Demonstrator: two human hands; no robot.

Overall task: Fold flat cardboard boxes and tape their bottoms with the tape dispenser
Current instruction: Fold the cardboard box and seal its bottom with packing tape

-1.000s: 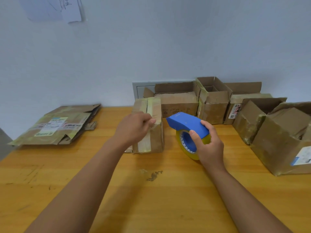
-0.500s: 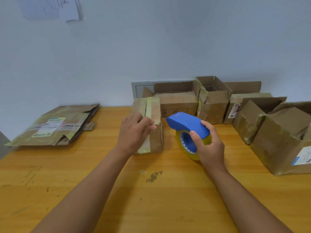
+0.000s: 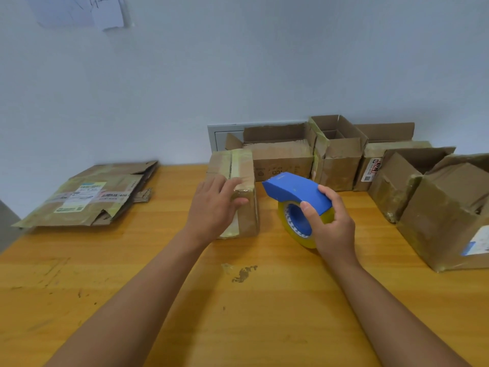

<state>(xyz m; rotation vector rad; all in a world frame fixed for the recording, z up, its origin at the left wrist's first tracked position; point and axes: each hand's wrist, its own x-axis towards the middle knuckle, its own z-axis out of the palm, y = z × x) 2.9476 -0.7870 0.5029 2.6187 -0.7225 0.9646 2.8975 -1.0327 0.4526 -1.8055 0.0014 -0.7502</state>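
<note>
My left hand lies flat with straight fingers pressed on the taped top of the small cardboard box standing on the desk. Just right of it, my right hand grips the blue tape dispenser, curled round its yellowish roll. Flattened boxes lie well left of my left hand.

Left of the gripped blue tape dispenser, the flattened brown cardboard box's white shipping label shows "408"; other print is illegible.
</note>
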